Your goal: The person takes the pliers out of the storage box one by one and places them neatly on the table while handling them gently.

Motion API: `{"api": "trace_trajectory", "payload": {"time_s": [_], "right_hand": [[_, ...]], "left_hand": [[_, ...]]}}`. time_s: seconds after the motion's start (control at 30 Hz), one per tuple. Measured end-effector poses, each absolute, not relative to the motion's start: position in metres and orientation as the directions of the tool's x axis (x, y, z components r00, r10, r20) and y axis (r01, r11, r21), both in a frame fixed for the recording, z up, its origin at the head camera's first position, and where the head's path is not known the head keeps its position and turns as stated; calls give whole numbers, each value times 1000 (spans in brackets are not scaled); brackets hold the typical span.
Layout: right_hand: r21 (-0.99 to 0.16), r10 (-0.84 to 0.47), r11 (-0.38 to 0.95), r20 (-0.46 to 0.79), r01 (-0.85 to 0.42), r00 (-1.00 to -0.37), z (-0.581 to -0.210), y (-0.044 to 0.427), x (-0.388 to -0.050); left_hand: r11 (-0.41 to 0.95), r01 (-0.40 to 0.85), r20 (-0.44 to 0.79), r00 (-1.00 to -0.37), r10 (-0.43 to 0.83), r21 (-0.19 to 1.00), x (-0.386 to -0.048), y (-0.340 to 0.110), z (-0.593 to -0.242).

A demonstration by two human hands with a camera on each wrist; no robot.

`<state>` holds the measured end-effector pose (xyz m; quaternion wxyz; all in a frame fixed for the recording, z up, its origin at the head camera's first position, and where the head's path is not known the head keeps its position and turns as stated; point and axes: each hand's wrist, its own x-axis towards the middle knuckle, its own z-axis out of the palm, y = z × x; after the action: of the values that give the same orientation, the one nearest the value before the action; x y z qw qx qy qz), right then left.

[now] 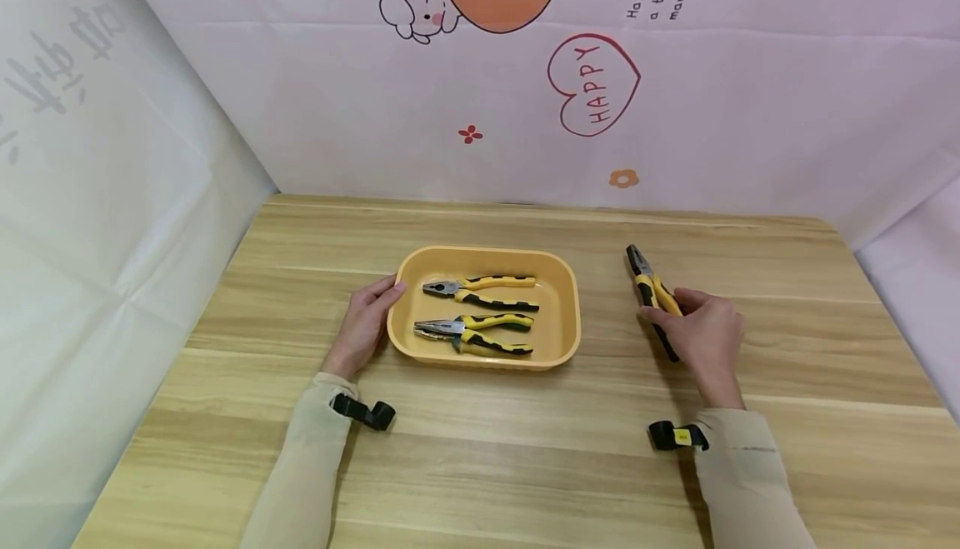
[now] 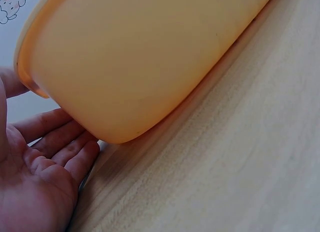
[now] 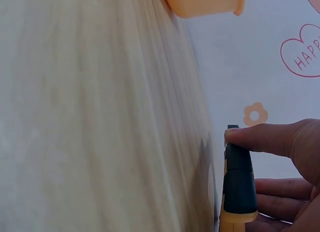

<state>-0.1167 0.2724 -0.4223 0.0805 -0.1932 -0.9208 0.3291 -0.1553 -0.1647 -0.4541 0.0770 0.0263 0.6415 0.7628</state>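
A yellow-orange tray (image 1: 558, 307) holds two pliers with yellow and black handles, the upper pliers (image 1: 487, 282) and the lower pliers (image 1: 498, 341). At its left end my left hand (image 1: 363, 326) grips the rim, thumb on top; in the left wrist view the fingers of my left hand (image 2: 47, 167) lie against the outer wall of the tray (image 2: 120, 66). To the right of the tray, my right hand (image 1: 701, 332) holds a third pair of pliers (image 1: 647, 282) by the handles, jaws pointing away. The right wrist view shows my right hand (image 3: 285, 167) pinching the dark handle (image 3: 240, 182).
The wooden table (image 1: 480, 466) ends at a white printed cloth (image 1: 375, 116) behind, with another white cloth (image 1: 112, 199) at the left. Black wrist bands with cameras sit on the left sleeve (image 1: 300, 457) and right sleeve (image 1: 750, 466).
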Motion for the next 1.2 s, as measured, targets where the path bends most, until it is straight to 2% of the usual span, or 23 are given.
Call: {"api": "trace_trajectory", "payload": {"time_s": [0.43, 1.2], "right_hand": [[-621, 465, 696, 10, 359, -885, -424, 276, -117], [-566, 474, 726, 2, 390, -880, -427, 272, -118]], "left_hand": [[-155, -79, -56, -987, 149, 985, -156, -165, -455], [-171, -97, -72, -987, 145, 981, -156, -164, -454]]}}
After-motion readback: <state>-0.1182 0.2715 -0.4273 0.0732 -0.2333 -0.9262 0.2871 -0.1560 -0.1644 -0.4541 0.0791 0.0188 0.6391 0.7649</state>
